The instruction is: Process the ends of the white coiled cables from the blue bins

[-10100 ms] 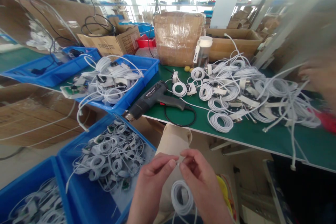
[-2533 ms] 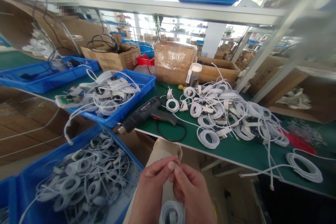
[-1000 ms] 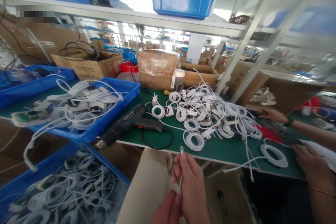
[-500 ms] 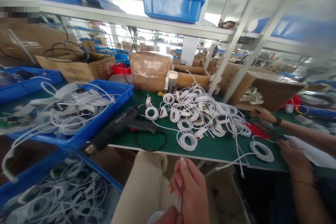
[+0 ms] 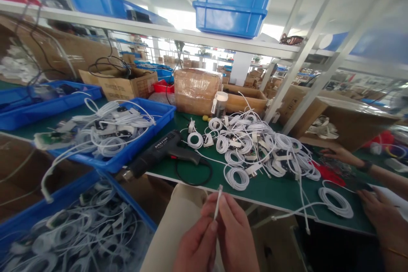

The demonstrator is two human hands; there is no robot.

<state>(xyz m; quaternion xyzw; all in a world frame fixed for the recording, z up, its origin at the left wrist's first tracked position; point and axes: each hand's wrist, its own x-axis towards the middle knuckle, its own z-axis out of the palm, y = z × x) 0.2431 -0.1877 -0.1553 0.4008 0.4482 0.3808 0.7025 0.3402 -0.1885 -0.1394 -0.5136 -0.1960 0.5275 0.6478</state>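
Over my lap, both hands are closed on a thin white cable [image 5: 217, 206], whose tip points up and away from me. My left hand [image 5: 196, 242] pinches it from the left, lower down, thumb along the cable. My right hand [image 5: 237, 231] grips it from the right, with thumb and fingers nearer the tip. Fingers hide much of the cable. On the green bench [image 5: 204, 170] just beyond lies a coil of white cable [image 5: 236, 178], beside a tangled pile of similar coiled cables [image 5: 255, 140]. A black heat gun [image 5: 159, 153] lies left of the pile.
Blue bins of cables stand at left, one on the bench [image 5: 140, 153] and one lower [image 5: 127, 199]. Cardboard boxes [image 5: 197, 91] and a white-lidded jar [image 5: 220, 104] line the back. A co-worker's hands [image 5: 376, 208] are at right. A shelf [image 5: 172, 34] crosses above.
My left hand has risen into view and now pinches the cable beside my right hand; more of the tip shows. The whole view has shifted, with bench items appearing farther right.
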